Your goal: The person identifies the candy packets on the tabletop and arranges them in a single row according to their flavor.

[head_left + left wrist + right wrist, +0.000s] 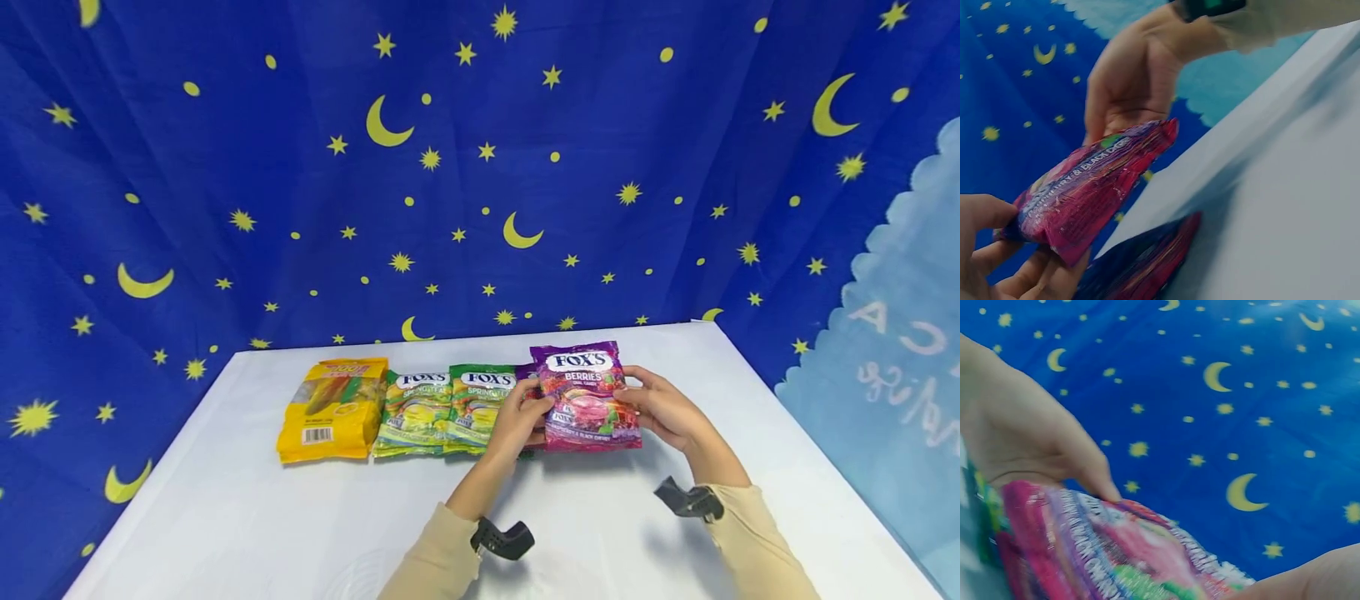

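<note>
A purple and pink bag of Fox's Berries candy [581,425] is held up off the table, facing front. My left hand [516,421] pinches its left side, thumb on the front and fingers behind. On the other side my right hand [663,407] grips the right edge between thumb and fingers. In the left wrist view, a second purple bag [1147,265] lies below the held one. The head view shows only a strip of that bag [525,372] behind my left hand. Left of it are two green Fox's Spring Tea bags [480,408].
A yellow bag [330,417] with a barcode stands at the left end of the row, next to the green bags. White table [585,533] lies in front. A blue cloth [450,192] with moons and stars hangs behind, and a light blue panel [907,308] at the right.
</note>
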`<state>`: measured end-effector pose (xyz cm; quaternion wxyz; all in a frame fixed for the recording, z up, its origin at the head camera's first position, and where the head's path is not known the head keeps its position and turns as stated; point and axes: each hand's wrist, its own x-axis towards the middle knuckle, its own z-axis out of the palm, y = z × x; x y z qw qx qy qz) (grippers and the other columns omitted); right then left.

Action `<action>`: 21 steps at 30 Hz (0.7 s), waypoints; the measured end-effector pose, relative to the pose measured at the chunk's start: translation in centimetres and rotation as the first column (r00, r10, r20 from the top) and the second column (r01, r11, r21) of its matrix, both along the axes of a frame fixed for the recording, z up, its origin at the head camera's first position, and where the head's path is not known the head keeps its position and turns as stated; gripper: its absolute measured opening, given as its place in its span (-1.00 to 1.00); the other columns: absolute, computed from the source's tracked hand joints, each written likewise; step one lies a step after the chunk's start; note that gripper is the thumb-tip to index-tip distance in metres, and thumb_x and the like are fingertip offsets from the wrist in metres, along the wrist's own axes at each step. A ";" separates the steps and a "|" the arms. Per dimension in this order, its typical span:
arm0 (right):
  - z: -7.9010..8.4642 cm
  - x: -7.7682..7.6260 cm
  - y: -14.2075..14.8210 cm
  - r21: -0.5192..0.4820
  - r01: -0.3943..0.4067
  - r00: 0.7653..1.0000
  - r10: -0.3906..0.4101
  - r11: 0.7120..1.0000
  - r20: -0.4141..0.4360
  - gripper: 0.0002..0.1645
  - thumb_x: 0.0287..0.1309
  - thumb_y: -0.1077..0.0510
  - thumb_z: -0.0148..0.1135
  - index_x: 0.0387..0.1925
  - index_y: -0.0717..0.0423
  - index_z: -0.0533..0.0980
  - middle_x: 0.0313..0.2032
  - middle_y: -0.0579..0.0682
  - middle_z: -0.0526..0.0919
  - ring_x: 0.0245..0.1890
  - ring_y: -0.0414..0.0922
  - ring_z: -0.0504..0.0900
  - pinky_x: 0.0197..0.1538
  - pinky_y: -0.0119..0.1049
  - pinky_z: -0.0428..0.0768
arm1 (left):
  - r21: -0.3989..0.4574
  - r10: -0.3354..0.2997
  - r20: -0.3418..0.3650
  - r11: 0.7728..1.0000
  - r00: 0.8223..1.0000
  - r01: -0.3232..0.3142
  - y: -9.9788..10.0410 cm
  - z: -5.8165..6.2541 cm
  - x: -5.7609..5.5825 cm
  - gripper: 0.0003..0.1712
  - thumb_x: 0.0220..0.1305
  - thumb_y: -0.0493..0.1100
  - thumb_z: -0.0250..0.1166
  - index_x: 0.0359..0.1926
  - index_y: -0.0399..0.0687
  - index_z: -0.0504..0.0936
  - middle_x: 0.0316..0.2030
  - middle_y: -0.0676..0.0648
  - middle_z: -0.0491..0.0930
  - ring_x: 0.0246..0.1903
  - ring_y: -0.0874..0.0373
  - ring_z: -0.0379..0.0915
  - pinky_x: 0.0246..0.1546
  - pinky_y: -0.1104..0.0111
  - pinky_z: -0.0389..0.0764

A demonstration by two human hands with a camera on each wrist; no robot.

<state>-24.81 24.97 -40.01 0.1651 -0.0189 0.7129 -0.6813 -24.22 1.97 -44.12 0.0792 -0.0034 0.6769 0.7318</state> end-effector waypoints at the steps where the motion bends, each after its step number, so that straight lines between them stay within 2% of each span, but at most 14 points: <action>1: -0.2 0.0 -0.4 -0.011 -0.003 1.000 0.003 1.000 0.000 -0.34 0.37 0.25 0.01 0.38 0.30 0.01 -0.09 0.07 0.55 -0.22 -0.17 0.62 -0.16 -0.27 0.65 | -0.007 0.006 0.004 1.000 1.000 -0.006 -0.4 0.0 0.0 -0.44 0.24 -0.12 0.30 0.26 -0.03 0.44 -0.25 -0.06 0.65 -0.46 0.20 0.51 -0.48 0.34 0.65; 8: -1.2 -0.2 -2.0 -0.085 -0.014 1.000 0.014 0.996 -0.003 -0.29 0.33 0.29 0.04 0.39 0.37 -0.02 -0.20 -0.01 0.63 -0.27 -0.18 0.65 -0.21 -0.28 0.67 | -0.047 -0.007 -0.001 0.999 1.000 0.007 -2.6 0.8 0.0 -0.38 0.27 -0.08 0.28 0.33 -0.05 0.40 -0.26 -0.07 0.66 -0.49 0.18 0.53 -0.49 0.34 0.65; 14: -1.6 -0.3 -2.2 -0.085 -0.006 1.000 0.007 0.996 0.008 -0.23 0.32 0.30 0.01 0.42 0.41 -0.09 -0.15 0.05 0.62 -0.23 -0.16 0.65 -0.15 -0.25 0.66 | -0.052 -0.027 0.005 0.998 1.000 0.027 -3.1 0.7 0.0 -0.38 0.29 -0.08 0.27 0.34 -0.07 0.37 -0.28 -0.08 0.67 -0.51 0.17 0.54 -0.51 0.34 0.65; 21: -1.5 -0.4 -2.3 -0.063 0.006 1.000 -0.006 0.998 0.001 -0.27 0.31 0.31 0.05 0.40 0.39 -0.02 -0.12 0.06 0.62 -0.23 -0.17 0.65 -0.12 -0.26 0.65 | -0.051 -0.038 0.022 0.998 0.999 0.039 -3.3 0.3 -0.1 -0.44 0.34 -0.11 0.22 0.34 -0.01 0.39 -0.27 -0.10 0.62 -0.47 0.17 0.51 -0.52 0.40 0.61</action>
